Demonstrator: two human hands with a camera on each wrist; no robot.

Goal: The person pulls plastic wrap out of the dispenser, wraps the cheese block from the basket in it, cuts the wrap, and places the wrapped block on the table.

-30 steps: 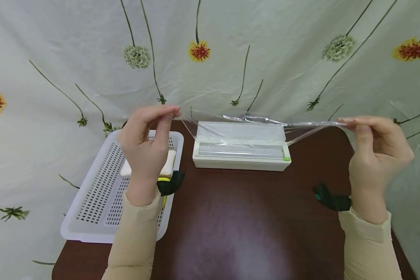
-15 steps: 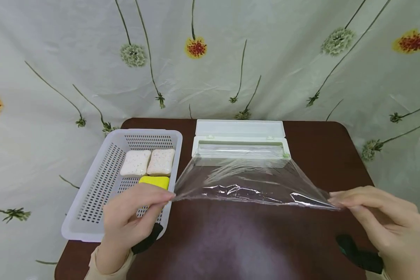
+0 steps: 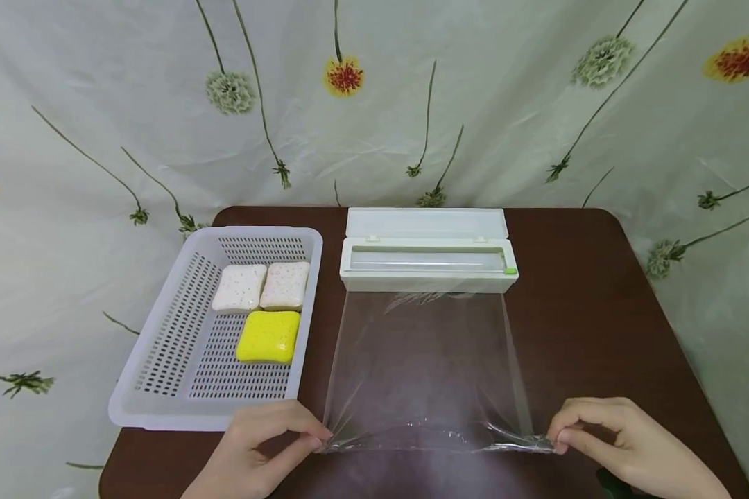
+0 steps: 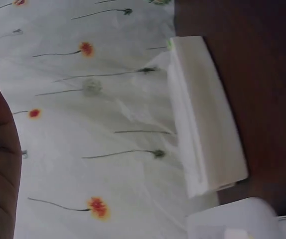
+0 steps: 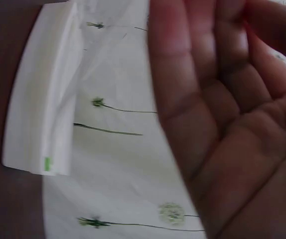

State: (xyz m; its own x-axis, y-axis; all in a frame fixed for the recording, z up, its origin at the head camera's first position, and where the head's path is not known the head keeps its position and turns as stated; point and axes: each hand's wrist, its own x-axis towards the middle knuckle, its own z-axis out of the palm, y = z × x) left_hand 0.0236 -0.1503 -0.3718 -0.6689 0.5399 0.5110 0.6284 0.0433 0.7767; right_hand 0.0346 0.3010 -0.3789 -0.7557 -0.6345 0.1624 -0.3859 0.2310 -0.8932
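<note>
While the left hand (image 3: 252, 449) pinches one corner of the clear film (image 3: 421, 374) at the bottom of the frame, a little left of centre, the right hand (image 3: 636, 443) pinches the other corner at the lower right. On both hands the thumb and forefinger meet at the tips, with no free gap between them; the wrist views do not show the fingertips clearly.

The film lies between the hands and reaches upward in the frame to the white box (image 3: 429, 244), which stands at upper centre with its lid (image 3: 426, 223) folded back. The box's long axis runs left to right, and the held edge of the film runs nearly parallel to it. The left fingertips are almost directly below the left end of the box, whereas the right ones are slightly outside its right end, so neither hand is clearly nearer. The small green piece (image 3: 510, 271), however, is at the right end, on the right hand's side.

At left, the white basket (image 3: 168, 420) contains two pale bars (image 3: 240, 288) and one yellow bar (image 3: 268, 337). Its lower right corner is just beside the left hand; whether they touch, I cannot tell.
</note>
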